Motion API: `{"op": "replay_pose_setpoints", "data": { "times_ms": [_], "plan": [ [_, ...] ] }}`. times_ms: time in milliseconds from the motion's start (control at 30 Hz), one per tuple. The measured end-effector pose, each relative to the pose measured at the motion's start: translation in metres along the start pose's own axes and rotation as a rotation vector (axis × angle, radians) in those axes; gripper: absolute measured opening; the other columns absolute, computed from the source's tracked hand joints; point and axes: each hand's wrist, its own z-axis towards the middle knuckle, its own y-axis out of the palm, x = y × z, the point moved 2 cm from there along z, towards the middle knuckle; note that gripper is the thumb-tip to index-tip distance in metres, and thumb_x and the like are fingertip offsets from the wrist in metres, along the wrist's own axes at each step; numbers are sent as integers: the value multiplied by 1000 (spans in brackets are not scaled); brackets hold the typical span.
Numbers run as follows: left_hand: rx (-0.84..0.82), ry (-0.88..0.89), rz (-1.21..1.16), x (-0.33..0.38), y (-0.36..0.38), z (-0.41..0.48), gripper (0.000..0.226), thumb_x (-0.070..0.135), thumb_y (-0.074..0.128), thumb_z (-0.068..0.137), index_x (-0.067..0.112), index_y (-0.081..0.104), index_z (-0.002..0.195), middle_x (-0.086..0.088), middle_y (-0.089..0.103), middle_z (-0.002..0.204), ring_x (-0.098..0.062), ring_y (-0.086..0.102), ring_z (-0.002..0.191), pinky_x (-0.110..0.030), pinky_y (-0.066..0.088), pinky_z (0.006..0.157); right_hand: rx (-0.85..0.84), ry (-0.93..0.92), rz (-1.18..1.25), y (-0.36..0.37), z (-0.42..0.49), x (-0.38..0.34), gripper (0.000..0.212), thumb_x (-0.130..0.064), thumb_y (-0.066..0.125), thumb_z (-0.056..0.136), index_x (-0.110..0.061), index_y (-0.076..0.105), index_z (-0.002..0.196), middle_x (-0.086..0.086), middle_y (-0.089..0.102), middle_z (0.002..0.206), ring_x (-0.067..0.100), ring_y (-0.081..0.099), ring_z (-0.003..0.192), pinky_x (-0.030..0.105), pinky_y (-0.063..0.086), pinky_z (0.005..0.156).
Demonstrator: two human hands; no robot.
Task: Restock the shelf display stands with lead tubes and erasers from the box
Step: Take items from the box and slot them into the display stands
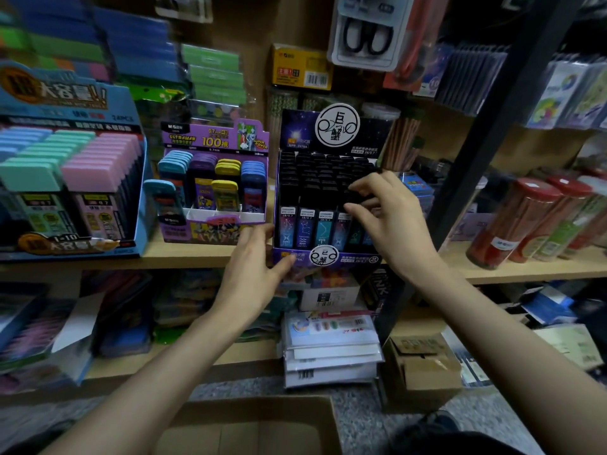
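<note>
A dark purple display stand (295,256) full of black-capped lead tubes (315,178) stands on the wooden shelf (197,254). My left hand (253,267) touches the stand's lower left front corner with relaxed fingers. My right hand (391,215) hovers over the right front rows, its fingertips curled onto the tops of the black tubes. A purple stand (213,221) with coloured lead tubes sits to the left, its front slots bare. Further left is a blue stand (65,178) of pastel lead cases. The cardboard box (249,425) lies open on the floor below.
Red-lidded pencil jars (522,221) stand at the right on the shelf. A black upright post (486,126) runs beside the dark stand. Stacked packs and a small carton (423,366) crowd the lower shelf and floor. Scissors packs (368,31) hang above.
</note>
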Motion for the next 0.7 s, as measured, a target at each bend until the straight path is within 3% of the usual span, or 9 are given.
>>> {"op": "replay_pose_setpoints", "data": {
  "times_ms": [100, 233, 333, 433, 567, 700],
  "plan": [
    [-42, 28, 12, -1, -7, -3, 55, 28, 67, 84, 12, 45, 132, -3, 47, 130, -17, 50, 117, -33, 43, 97, -18, 1, -100, -2, 5, -5, 22, -17, 65, 87, -6, 62, 106, 2, 46, 101, 14, 52, 81, 39, 49, 77],
    [-77, 45, 65, -11, -28, -16, 40, 25, 68, 84, 15, 52, 120, 3, 50, 115, -10, 52, 103, -23, 41, 83, -18, 8, -162, -18, 5, -16, 28, -21, 64, 88, -10, 61, 114, 6, 48, 113, 19, 53, 95, 41, 50, 82],
    [-161, 4, 97, -33, -48, -33, 29, 23, 68, 84, 18, 56, 109, 5, 56, 106, -9, 55, 96, -25, 45, 80, -62, -32, -81, -25, -6, -35, 24, -20, 65, 87, -12, 61, 109, 3, 53, 105, 13, 54, 87, 24, 48, 76],
    [-290, -75, 129, -68, -66, -59, 26, 22, 69, 83, 18, 55, 106, 2, 61, 100, -12, 59, 92, -25, 46, 75, -329, -8, 2, -9, -30, -51, 19, -22, 67, 86, -14, 64, 103, -1, 64, 92, 11, 59, 83, 21, 45, 73],
    [-310, -255, 189, -141, -76, -108, 39, 15, 68, 84, 6, 50, 117, -7, 60, 102, -19, 59, 88, -28, 43, 74, -716, 65, 35, 49, -86, -56, 16, -23, 67, 86, -14, 65, 98, -1, 66, 88, 10, 60, 82, 21, 44, 72],
    [-283, -533, 199, -218, -66, -177, 46, 8, 66, 84, -5, 46, 123, -23, 54, 117, -34, 55, 104, -37, 44, 84, -1026, 183, 97, 123, -163, -52, 12, -15, 64, 86, -8, 66, 96, 7, 67, 89, 11, 56, 77, 20, 40, 66]
  ]
}}
